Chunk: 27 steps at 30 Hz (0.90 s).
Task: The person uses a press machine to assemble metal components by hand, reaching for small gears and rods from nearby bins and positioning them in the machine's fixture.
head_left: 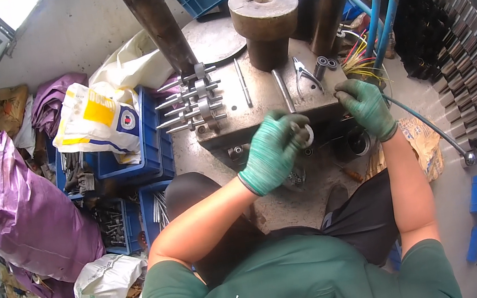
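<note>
My left hand, in a green knit glove, is closed just in front of the steel press table. A small metal ring shows at its fingertips. My right hand, gloved alike, hangs by the table's right front corner with its fingers curled; what they hold, if anything, is hidden. On the table near it lie pliers and bearings. A metal rod points toward my left hand, and a thin shaft lies further left. Several shafts with collars line the table's left edge.
A heavy round steel block stands at the table's back between two posts. Blue crates and a purple sack crowd the left. Blue hoses and stacked metal cylinders are on the right.
</note>
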Each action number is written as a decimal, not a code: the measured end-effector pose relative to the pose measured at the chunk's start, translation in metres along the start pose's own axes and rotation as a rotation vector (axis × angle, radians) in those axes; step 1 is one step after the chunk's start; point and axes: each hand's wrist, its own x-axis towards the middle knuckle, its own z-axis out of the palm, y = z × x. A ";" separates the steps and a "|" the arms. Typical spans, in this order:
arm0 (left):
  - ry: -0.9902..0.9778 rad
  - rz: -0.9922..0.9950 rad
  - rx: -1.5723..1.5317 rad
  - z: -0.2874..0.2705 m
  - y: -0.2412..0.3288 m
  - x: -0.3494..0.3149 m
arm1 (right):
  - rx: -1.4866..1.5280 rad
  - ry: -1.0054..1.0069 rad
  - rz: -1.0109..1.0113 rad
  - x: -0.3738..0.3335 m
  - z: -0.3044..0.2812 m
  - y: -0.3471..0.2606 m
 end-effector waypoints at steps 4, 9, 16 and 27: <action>0.398 -0.310 -0.415 -0.062 -0.001 0.039 | -0.038 -0.042 -0.042 0.008 0.003 0.006; 0.750 -0.486 -1.021 -0.159 -0.079 0.095 | -0.036 0.002 -0.080 0.009 0.001 0.009; 0.818 -0.749 -1.136 -0.224 -0.153 0.106 | 0.108 0.120 -0.090 0.025 0.015 0.014; 0.309 -0.412 -0.512 -0.083 -0.012 0.060 | -0.281 0.396 -0.334 0.055 0.038 0.050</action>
